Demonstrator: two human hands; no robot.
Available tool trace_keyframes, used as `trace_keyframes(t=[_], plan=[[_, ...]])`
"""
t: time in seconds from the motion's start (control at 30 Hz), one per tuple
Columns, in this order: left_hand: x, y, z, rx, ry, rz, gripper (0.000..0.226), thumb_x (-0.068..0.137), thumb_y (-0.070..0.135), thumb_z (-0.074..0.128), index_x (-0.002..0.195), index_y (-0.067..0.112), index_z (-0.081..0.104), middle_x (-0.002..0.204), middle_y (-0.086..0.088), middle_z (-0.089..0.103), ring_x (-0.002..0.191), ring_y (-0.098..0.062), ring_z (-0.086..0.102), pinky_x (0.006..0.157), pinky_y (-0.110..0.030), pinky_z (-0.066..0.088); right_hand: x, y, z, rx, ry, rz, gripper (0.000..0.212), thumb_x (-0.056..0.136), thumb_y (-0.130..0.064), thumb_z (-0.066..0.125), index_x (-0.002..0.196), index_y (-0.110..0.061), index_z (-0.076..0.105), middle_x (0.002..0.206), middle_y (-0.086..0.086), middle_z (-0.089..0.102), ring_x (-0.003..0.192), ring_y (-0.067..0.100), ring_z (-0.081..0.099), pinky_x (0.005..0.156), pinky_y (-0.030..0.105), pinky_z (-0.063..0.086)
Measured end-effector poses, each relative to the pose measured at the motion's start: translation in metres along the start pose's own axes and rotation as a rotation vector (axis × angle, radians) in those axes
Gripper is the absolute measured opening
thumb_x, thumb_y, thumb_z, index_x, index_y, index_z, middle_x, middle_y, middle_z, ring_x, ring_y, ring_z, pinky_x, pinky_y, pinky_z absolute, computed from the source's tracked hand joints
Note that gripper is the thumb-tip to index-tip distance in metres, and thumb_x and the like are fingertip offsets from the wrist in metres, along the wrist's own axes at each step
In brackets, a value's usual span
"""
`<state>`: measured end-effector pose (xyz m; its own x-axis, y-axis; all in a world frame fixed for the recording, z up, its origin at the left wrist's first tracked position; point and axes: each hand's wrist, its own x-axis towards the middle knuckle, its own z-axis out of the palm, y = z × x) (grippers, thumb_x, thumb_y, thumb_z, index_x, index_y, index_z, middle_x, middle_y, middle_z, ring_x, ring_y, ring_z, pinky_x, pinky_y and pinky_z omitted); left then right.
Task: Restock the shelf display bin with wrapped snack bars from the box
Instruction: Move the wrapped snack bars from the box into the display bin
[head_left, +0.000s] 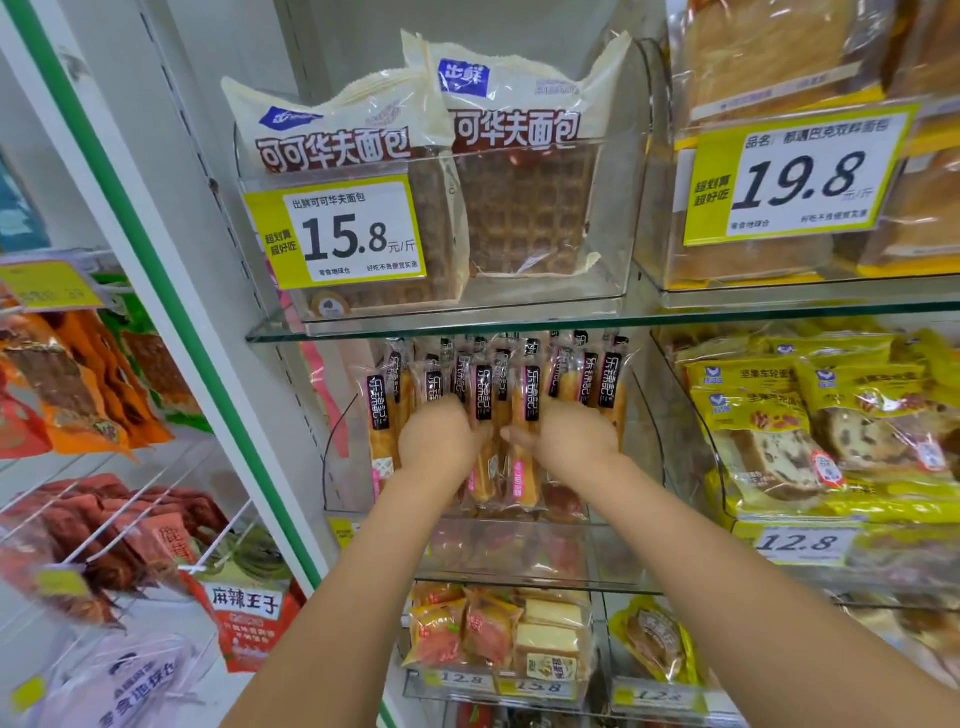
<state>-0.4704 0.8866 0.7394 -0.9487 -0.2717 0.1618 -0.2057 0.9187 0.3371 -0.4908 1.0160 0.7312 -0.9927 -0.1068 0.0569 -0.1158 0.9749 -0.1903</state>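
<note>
The clear display bin (644, 415) gives me little room: the glass shelf (519, 317) sits just above it, upright snack bars (524, 415) crowd its middle, and open gaps remain at its left and right walls.

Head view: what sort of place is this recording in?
Most likely a snack or grocery shop aisle. Glass shelves carry clear display bins of wrapped bread and cakes, and yellow price tags front them. Both hands, left and right, reach among upright wrapped snack bars.
</note>
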Motion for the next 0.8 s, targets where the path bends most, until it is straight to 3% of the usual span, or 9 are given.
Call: trace_keyframes(t=[0.07, 0.13, 0.2, 0.3, 0.47, 0.57, 0.7, 0.77, 0.8], plan=[[-0.035, -0.010, 0.004, -0.283, 0.123, 0.115, 0.023, 0.088, 0.034, 0.060, 0.105, 0.018, 0.057, 0.077, 0.008, 0.061, 0.072, -0.012, 0.059, 0.064, -0.026, 0.047, -0.020, 0.008, -0.001, 0.124, 0.155, -0.088, 0.056, 0.087, -0.067, 0.038, 0.088, -0.014, 0.057, 0.074, 0.000, 0.061, 0.066, 0.017, 0.061, 0.053, 0.028, 0.049], [-0.075, -0.016, 0.009, -0.525, 0.186, 0.199, 0.020, 0.088, 0.028, 0.062, 0.106, 0.022, 0.056, 0.069, 0.010, 0.055, 0.064, -0.003, 0.055, 0.063, -0.020, 0.045, -0.045, 0.015, -0.002, 0.224, 0.270, -0.167, 0.050, 0.089, -0.063, 0.038, 0.069, -0.019, 0.048, 0.062, -0.002, 0.057, 0.057, 0.016, 0.057, 0.047, 0.026, 0.043], [-0.114, -0.023, 0.024, -0.645, 0.202, 0.186, 0.009, 0.088, 0.031, 0.061, 0.093, 0.025, 0.056, 0.058, 0.009, 0.044, 0.054, -0.004, 0.046, 0.054, -0.014, 0.035, -0.072, 0.023, 0.004, 0.273, 0.320, -0.232, 0.051, 0.090, -0.061, 0.038, 0.058, -0.022, 0.038, 0.054, -0.005, 0.050, 0.050, 0.013, 0.048, 0.044, 0.025, 0.033], [-0.165, -0.043, 0.064, -0.738, 0.113, 0.087, 0.018, 0.086, 0.036, 0.061, 0.077, 0.024, 0.052, 0.049, 0.009, 0.035, 0.047, -0.006, 0.038, 0.049, -0.018, 0.030, -0.108, 0.037, 0.032, 0.307, 0.295, -0.319, 0.056, 0.090, -0.062, 0.038, 0.051, -0.023, 0.030, 0.045, -0.006, 0.037, 0.044, 0.011, 0.039, 0.045, 0.029, 0.029], [-0.244, -0.077, 0.146, -0.718, -0.016, -0.114, 0.023, 0.087, 0.033, 0.062, 0.074, 0.016, 0.054, 0.043, 0.007, 0.034, 0.042, -0.007, 0.037, 0.045, -0.019, 0.027, -0.165, 0.071, 0.118, 0.286, 0.151, -0.455, 0.054, 0.086, -0.067, 0.028, 0.051, -0.026, 0.021, 0.040, -0.007, 0.028, 0.039, 0.016, 0.039, 0.042, 0.029, 0.030], [-0.285, -0.093, 0.202, -0.722, -0.097, -0.289, 0.023, 0.088, 0.028, 0.063, 0.071, 0.016, 0.052, 0.046, 0.006, 0.035, 0.042, -0.006, 0.037, 0.045, -0.018, 0.025, -0.198, 0.095, 0.192, 0.283, -0.019, -0.482, 0.048, 0.090, -0.061, 0.034, 0.056, -0.030, 0.021, 0.043, -0.009, 0.024, 0.039, 0.013, 0.034, 0.039, 0.025, 0.024], [-0.335, -0.115, 0.295, -0.617, -0.259, -0.501, 0.033, 0.088, 0.027, 0.063, 0.060, 0.020, 0.047, 0.052, 0.003, 0.049, 0.051, -0.011, 0.048, 0.057, -0.034, 0.040, -0.235, 0.143, 0.302, 0.247, -0.403, -0.325, 0.029, 0.095, -0.045, 0.043, 0.083, -0.019, 0.044, 0.057, -0.007, 0.043, 0.054, 0.014, 0.048, 0.050, 0.031, 0.035], [-0.359, -0.120, 0.341, -0.554, -0.353, -0.535, 0.026, 0.088, 0.026, 0.063, 0.064, 0.019, 0.055, 0.062, -0.005, 0.059, 0.061, -0.022, 0.057, 0.062, -0.035, 0.044, -0.252, 0.173, 0.357, 0.222, -0.540, -0.186, 0.014, 0.091, -0.034, 0.050, 0.090, -0.021, 0.048, 0.080, -0.002, 0.057, 0.077, 0.020, 0.058, 0.066, 0.031, 0.042], [-0.369, -0.121, 0.362, -0.558, -0.380, -0.536, 0.017, 0.087, 0.020, 0.062, 0.071, 0.017, 0.061, 0.068, -0.010, 0.063, 0.067, -0.026, 0.061, 0.063, -0.034, 0.043, -0.260, 0.186, 0.381, 0.220, -0.612, -0.111, 0.008, 0.091, -0.031, 0.052, 0.087, -0.026, 0.047, 0.090, 0.000, 0.055, 0.085, 0.020, 0.055, 0.073, 0.028, 0.036]])
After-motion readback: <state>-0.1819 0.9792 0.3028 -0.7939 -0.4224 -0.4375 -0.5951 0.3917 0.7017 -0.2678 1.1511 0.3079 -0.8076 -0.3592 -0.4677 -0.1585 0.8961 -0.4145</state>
